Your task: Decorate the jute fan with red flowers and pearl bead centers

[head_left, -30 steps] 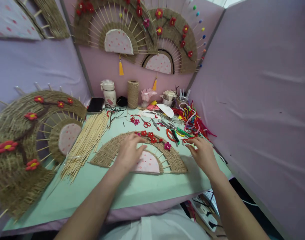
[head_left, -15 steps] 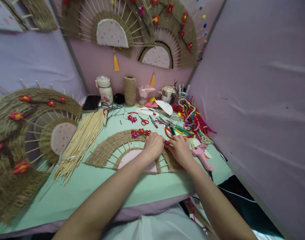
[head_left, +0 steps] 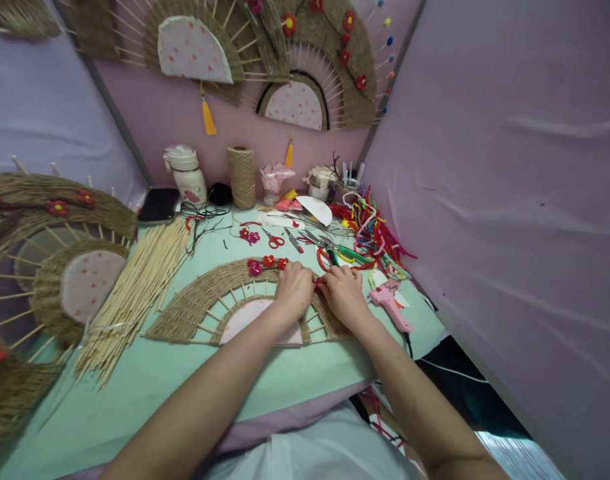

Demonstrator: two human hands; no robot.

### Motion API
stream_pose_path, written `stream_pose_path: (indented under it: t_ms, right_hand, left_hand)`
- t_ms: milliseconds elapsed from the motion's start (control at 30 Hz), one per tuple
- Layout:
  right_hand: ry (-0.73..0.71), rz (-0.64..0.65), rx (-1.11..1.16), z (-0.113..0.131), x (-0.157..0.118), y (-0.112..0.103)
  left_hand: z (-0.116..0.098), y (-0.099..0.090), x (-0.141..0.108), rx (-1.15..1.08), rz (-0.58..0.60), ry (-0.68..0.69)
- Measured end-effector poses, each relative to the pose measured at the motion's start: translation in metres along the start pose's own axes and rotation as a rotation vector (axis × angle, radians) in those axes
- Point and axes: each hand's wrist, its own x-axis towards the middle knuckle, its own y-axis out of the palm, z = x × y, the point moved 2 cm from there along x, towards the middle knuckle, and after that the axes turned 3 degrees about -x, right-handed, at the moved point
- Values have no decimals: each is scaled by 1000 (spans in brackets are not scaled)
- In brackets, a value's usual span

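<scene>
A half-round woven twine fan with a pale spotted centre lies flat on the table under both hands. Red flowers and a magenta flower sit along its upper edge. My left hand rests over the fan's right half, its fingers curled inward and their tips mostly hidden. Close beside it, my right hand pinches a small magenta flower at the fan's upper right edge. Just right of that hand lies a pink glue gun.
Thin sticks lie bundled at left beside a larger flowered fan. Behind the work are scissors, pliers, a twine spool, a white bottle and a phone. Colourful pipe cleaners heap at back right.
The whole view has shifted, so everything sits further left in the picture. Both hands stay at the same part of the fan, with the magenta flower still between them.
</scene>
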Motion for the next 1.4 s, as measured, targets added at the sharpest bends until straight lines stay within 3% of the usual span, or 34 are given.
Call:
stream_pose_path:
  t_ms: [333, 500, 600, 700, 800, 900, 1067, 1400]
  right_hand:
    - [84, -32, 75, 0, -1, 2]
    - [133, -33, 171, -7, -10, -10]
    - [153, 11, 261, -19, -29, -21]
    - [171, 118, 337, -30, -55, -25]
    - [221, 183, 371, -35, -76, -18]
    - [311, 184, 414, -35, -84, -7]
    - [461, 187, 653, -36, -71, 1]
    - [625, 494, 1619, -30, -55, -14]
  left_hand:
    - [-2, 1, 0, -13, 18, -14]
    - [2, -24, -11, -53, 6, -17]
    - [32, -56, -32, -89, -68, -32]
    - [85, -88, -61, -68, -155, -126]
    - [138, -104, -87, 18, -202, -294]
    - [167, -102, -101, 42, -201, -363]
    - [172, -86, -101, 42, -236, -411]
    - [187, -74, -100, -54, -229, -382]
